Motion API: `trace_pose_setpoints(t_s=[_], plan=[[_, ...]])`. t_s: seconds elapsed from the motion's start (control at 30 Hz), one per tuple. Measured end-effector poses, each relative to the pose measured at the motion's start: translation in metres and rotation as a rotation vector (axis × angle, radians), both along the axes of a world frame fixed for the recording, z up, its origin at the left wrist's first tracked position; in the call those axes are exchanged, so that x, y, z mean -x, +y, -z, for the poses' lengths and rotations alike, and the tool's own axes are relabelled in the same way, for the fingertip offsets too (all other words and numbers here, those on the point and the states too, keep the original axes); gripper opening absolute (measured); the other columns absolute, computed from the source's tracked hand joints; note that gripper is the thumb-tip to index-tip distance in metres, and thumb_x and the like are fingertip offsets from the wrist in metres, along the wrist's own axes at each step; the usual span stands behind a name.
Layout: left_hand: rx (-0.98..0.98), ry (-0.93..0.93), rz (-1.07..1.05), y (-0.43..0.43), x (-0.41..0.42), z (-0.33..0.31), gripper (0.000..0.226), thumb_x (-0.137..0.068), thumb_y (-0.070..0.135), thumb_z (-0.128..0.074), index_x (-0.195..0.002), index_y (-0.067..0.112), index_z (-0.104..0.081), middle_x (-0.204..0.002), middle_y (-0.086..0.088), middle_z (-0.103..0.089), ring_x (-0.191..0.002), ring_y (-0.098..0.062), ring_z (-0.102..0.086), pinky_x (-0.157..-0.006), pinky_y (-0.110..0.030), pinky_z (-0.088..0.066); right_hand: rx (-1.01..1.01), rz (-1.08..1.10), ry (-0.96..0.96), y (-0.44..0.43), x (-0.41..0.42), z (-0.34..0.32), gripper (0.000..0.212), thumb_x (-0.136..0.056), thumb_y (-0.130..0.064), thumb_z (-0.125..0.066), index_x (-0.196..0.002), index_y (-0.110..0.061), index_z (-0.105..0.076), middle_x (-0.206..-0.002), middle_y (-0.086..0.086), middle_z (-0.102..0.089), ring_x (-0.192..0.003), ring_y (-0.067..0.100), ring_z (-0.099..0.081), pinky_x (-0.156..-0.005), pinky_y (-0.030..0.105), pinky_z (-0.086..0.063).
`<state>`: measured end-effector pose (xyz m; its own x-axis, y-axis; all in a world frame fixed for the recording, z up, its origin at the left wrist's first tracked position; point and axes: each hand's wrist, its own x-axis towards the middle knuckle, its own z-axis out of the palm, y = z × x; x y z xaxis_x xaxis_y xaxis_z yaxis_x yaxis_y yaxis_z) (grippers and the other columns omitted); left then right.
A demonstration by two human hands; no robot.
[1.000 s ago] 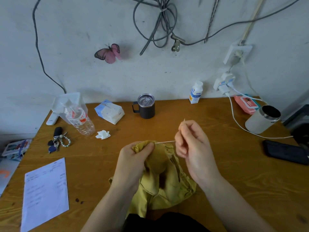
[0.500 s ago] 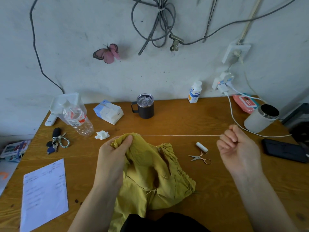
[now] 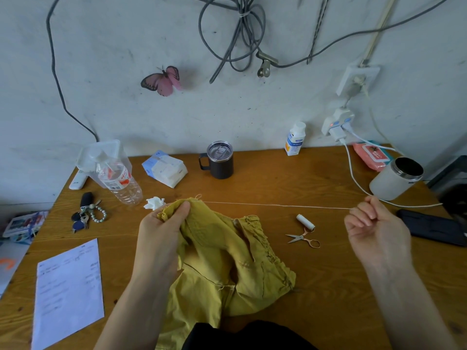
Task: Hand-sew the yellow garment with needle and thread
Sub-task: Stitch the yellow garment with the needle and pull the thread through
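Observation:
The yellow garment (image 3: 227,269) lies bunched at the near middle of the wooden table (image 3: 278,178). My left hand (image 3: 161,233) pinches its upper edge and holds it lifted. A white thread (image 3: 278,205) runs taut from that edge rightward to my right hand (image 3: 374,228), whose fingers are closed on its end. The needle itself is too small to make out there. A white thread spool (image 3: 305,221) and small scissors (image 3: 304,239) lie on the table between garment and right hand.
A dark mug (image 3: 219,159), tissue pack (image 3: 164,168), plastic bottle (image 3: 118,179), keys (image 3: 86,216) and crumpled tissue (image 3: 154,203) sit behind and left. A paper sheet (image 3: 68,289) lies near left. A white canister (image 3: 395,178), charger cable (image 3: 353,173) and dark phone (image 3: 432,227) are at right.
My right hand has drawn the thread far out to the right, from beside the garment to full stretch. My left hand has shifted slightly left with the garment's edge.

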<state>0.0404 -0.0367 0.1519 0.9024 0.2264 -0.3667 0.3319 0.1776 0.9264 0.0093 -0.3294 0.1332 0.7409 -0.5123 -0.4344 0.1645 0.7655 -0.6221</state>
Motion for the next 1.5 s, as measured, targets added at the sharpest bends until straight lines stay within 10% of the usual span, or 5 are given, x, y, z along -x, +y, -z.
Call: trace_pose_setpoints(t_s=[0.93,1.17,1.5], plan=[[0.007,0.002,0.096,0.000,-0.001,-0.002,0.017,-0.088,0.017,-0.065,-0.077,0.011,-0.076,-0.083,-0.010,-0.077,-0.080,-0.024,-0.074,-0.073,-0.038,-0.055,0.038,-0.039,0.001,0.002,0.003,-0.003,0.022,-0.097,-0.018,-0.040,-0.079,-0.016,-0.052,-0.054,-0.008,-0.038,-0.043,0.003,-0.033,-0.040,0.014,-0.032],[0.018,-0.062,0.233,-0.018,0.013,-0.015,0.021,-0.090,0.014,-0.061,-0.077,0.015,-0.077,-0.083,-0.011,-0.076,-0.079,-0.024,-0.074,-0.063,-0.027,-0.058,0.374,-0.384,-0.112,0.048,0.002,-0.014,0.022,-0.096,-0.011,-0.039,-0.081,-0.011,-0.056,-0.053,-0.005,-0.042,-0.046,0.007,-0.036,-0.042,0.016,-0.035],[-0.004,-0.129,0.280,-0.029,0.025,-0.023,0.019,-0.087,0.008,-0.063,-0.076,0.016,-0.075,-0.080,-0.012,-0.075,-0.077,-0.026,-0.072,-0.072,-0.035,-0.057,1.557,-0.586,-0.364,0.104,0.011,-0.042,0.012,-0.091,-0.017,-0.056,-0.088,-0.014,-0.067,-0.062,-0.020,-0.053,-0.058,0.002,-0.056,-0.052,0.013,-0.044]])
